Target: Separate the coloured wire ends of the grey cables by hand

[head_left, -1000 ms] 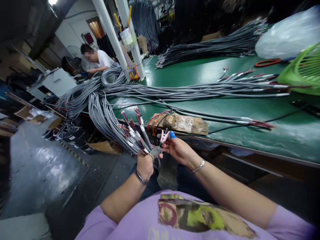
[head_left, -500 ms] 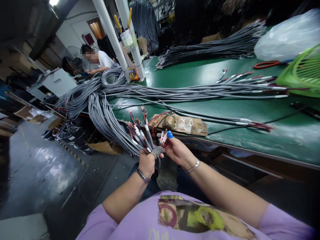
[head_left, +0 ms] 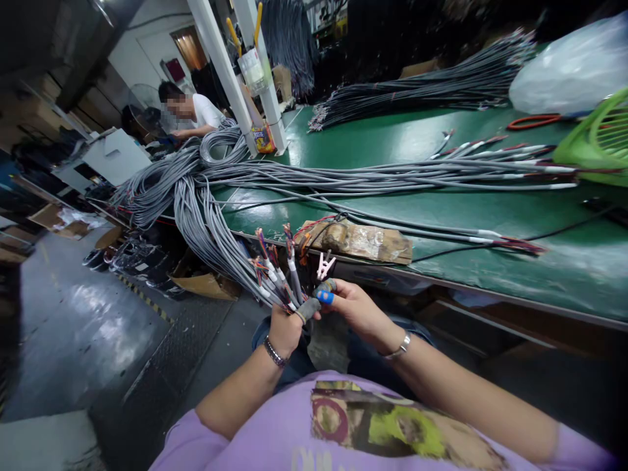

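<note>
My left hand is closed round several grey cables near their stripped ends, where thin coloured wires fan out past white sleeves. A grey cover is on its thumb. My right hand meets it at the left thumb, thumb and fingers pinched together. Blue wrap covers the right thumb and a grey cover one finger; what lies in the pinch is hidden. Just above the right fingertips a pale pink clip stands at the bench edge, apart from the hand, by a taped wooden block.
Long grey cables run along the green bench and hang over its edge at the left. Behind lie dark cables, an orange-handled tool, a plastic bag and a green basket. Another person sits beyond the post.
My right hand has moved from beside the pink clip down towards my left thumb, and its fingers have closed there. The clip now shows uncovered. The left hand keeps its hold on the cables.
</note>
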The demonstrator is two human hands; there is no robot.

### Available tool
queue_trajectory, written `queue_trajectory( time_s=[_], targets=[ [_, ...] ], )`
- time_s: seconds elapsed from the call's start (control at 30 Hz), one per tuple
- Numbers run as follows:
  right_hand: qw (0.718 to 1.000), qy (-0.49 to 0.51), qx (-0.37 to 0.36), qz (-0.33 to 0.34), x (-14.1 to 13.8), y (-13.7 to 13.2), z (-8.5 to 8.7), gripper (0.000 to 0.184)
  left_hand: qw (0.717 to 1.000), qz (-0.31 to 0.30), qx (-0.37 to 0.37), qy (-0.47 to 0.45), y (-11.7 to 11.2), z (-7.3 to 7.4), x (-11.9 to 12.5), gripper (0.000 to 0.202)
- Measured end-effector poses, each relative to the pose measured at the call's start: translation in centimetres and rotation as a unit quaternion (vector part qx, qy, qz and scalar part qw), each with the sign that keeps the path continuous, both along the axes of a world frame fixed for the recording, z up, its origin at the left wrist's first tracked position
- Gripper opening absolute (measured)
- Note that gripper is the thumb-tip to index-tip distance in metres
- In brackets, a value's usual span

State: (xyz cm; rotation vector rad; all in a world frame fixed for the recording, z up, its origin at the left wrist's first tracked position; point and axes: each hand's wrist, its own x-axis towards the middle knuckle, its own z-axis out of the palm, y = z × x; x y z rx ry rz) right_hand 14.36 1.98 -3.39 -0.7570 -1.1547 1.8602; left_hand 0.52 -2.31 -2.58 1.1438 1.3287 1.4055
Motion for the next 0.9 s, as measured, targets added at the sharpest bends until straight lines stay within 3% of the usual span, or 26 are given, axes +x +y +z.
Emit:
queue_trajectory(
  time_s=[0.13, 0.33, 0.6, 0.77, 0.9],
  targets=[
    [1.0, -0.009, 0.01, 0.021, -0.3, 0.2, 0.3, 0.034, 0.999, -0.038, -0.001, 0.038, -0.4, 0.0, -0.4, 0.019],
    [0.999, 0.002, -0.026, -0.022, -0.2, 0.4, -0.3, 0.035, 0.996, 0.031, 0.022, -0.076, 0.2, -0.4, 0.0, 0.019],
    [0.971, 0.127, -0.194, -0.059, 0.1, 2.6, -1.5, 0.043, 0.988, 0.068, -0.014, -0.139, 0.9, 1.4, 1.1, 0.02],
    [0.974, 0.173, -0.139, -0.039, -0.6, 3.7, -0.5, 0.039, 0.992, 0.056, -0.007, -0.109, 1.6, 1.7, 1.8, 0.02],
    [0.962, 0.219, -0.161, -0.016, -1.1, 3.9, -0.2, 0.038, 0.994, 0.048, -0.007, -0.098, 2.0, 1.0, 1.8, 0.016]
  ],
)
